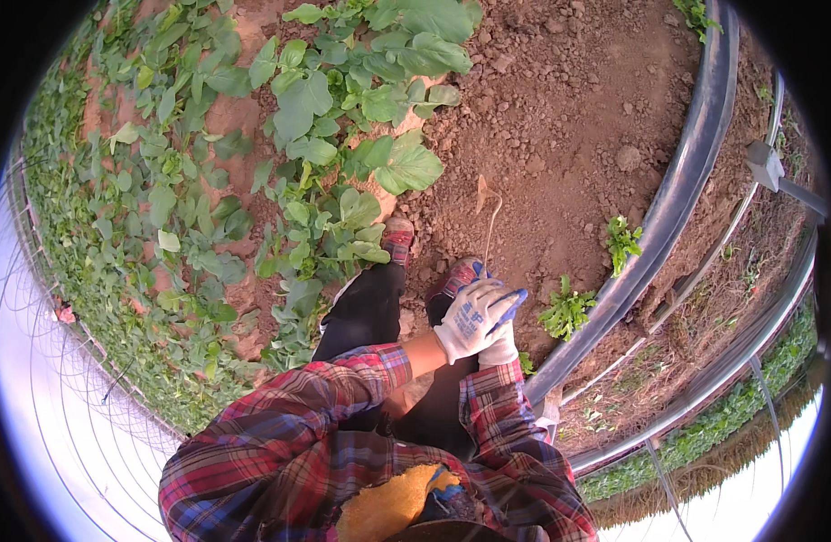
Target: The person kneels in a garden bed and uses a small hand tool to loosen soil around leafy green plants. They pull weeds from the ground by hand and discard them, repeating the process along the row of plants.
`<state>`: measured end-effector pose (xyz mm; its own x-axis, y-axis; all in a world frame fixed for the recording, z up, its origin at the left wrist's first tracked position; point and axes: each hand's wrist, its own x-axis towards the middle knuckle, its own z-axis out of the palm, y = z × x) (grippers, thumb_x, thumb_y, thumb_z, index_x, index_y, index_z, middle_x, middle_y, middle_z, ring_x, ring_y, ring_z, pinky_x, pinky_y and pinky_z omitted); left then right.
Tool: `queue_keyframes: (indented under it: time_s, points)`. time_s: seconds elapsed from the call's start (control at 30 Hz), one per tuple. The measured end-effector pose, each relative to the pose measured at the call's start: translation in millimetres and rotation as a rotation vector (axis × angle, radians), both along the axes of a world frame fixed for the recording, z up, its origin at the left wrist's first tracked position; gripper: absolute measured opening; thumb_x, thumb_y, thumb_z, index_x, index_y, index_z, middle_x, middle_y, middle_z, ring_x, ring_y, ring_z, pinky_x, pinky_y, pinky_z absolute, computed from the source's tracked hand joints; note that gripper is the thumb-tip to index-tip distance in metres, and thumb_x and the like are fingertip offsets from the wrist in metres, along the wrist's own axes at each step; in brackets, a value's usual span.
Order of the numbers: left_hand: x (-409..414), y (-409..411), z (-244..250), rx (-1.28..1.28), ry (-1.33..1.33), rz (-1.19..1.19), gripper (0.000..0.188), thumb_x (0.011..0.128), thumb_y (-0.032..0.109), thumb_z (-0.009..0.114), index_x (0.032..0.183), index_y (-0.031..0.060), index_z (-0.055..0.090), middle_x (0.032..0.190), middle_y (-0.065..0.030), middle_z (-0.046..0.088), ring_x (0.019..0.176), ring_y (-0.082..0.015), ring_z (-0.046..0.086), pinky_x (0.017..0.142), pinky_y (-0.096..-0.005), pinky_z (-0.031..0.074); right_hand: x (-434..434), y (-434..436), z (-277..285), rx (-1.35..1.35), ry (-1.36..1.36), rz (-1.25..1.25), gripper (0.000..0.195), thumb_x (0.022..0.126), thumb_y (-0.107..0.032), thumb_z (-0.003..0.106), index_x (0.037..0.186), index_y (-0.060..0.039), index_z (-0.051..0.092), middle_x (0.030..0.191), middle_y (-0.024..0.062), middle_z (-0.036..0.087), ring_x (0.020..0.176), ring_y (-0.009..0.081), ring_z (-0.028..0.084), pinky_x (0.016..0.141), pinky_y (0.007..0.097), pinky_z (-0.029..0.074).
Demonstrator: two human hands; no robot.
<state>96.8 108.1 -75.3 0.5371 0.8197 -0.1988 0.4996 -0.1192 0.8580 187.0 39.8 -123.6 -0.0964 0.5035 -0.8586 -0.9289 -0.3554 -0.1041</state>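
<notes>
Both of my hands wear white knit gloves with blue palms and meet in front of my right shin. My left hand (pixel 475 317) lies over my right hand (pixel 501 347) and hides most of it. A small hoe (pixel 491 227) with a thin curved neck and a triangular blade reaches forward from the hands; its blade is at the bare soil. The handle is largely hidden, so how each hand grips it cannot be told. Which sleeve belongs to which side is read from the picture: the left arm crosses in from the left.
Broad-leaved green plants (pixel 409 162) grow in rows on the left. A black plastic pipe (pixel 659 217) curves along the right, with small leafy plants (pixel 566 308) beside it. My shoes (pixel 398 240) stand on the soil near the leaves. Metal rails lie farther right.
</notes>
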Motion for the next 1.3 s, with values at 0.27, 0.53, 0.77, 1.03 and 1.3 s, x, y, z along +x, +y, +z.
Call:
queue_keyframes:
  time_s: [0.27, 0.53, 0.77, 1.03, 1.3]
  points:
    - [-71.7, 3.7, 54.8, -0.105, 0.135, -0.023, 0.048, 0.083, 0.026, 0.061, 0.128, 0.0102, 0.050, 0.127, -0.0113, 0.052, 0.118, -0.0289, 0.049, 0.102, -0.0428, 0.036, -28.7, -4.7, 33.0, -0.053, 0.125, 0.025, 0.026, 0.097, -0.018, 0.044, 0.120, -0.0067, 0.049, 0.102, 0.0077, 0.058, 0.093, 0.0194, 0.058, 0.079, 0.0306, 0.050]
    - [-140.7, 50.3, 81.0, -0.316, 0.301, 0.038, 0.041, 0.088, 0.026, 0.054, 0.124, 0.0085, 0.051, 0.121, -0.0151, 0.056, 0.111, -0.0335, 0.052, 0.096, -0.0433, 0.040, -11.9, 135.6, 135.2, -0.125, -0.026, 0.082, 0.025, 0.095, -0.013, 0.050, 0.119, -0.0198, 0.051, 0.067, -0.0038, 0.045, 0.051, 0.0082, 0.044, 0.044, 0.0208, 0.041]
    - [-84.1, 89.0, 79.4, -0.517, 0.250, -0.158, 0.039, 0.090, 0.034, 0.050, 0.117, 0.0063, 0.055, 0.113, -0.0171, 0.060, 0.105, -0.0348, 0.056, 0.093, -0.0429, 0.042, 26.6, 197.3, 111.5, -0.097, -0.042, 0.083, 0.037, 0.096, -0.027, 0.052, 0.132, -0.0222, 0.045, 0.066, -0.0036, 0.044, 0.051, 0.0081, 0.042, 0.044, 0.0223, 0.037]
    - [40.1, 162.2, 63.2, -0.907, 0.605, -0.926, 0.035, 0.083, 0.031, 0.054, 0.104, 0.0089, 0.070, 0.108, -0.0097, 0.067, 0.099, -0.0277, 0.065, 0.080, -0.0396, 0.051, 92.9, 288.5, 68.0, -0.230, 0.123, 0.217, 0.028, 0.095, -0.028, 0.053, 0.123, -0.0246, 0.052, 0.064, -0.0046, 0.048, 0.048, 0.0082, 0.047, 0.042, 0.0210, 0.040]
    - [110.9, 117.5, 9.0, -0.951, 0.693, -1.344, 0.034, 0.067, 0.020, 0.077, 0.099, 0.0166, 0.069, 0.113, -0.0013, 0.065, 0.096, -0.0178, 0.063, 0.078, -0.0399, 0.051, 133.8, 359.5, 67.2, -0.267, 0.163, 0.318, 0.033, 0.096, -0.032, 0.050, 0.129, -0.0253, 0.049, 0.065, -0.0044, 0.038, 0.049, 0.0087, 0.035, 0.045, 0.0224, 0.032]
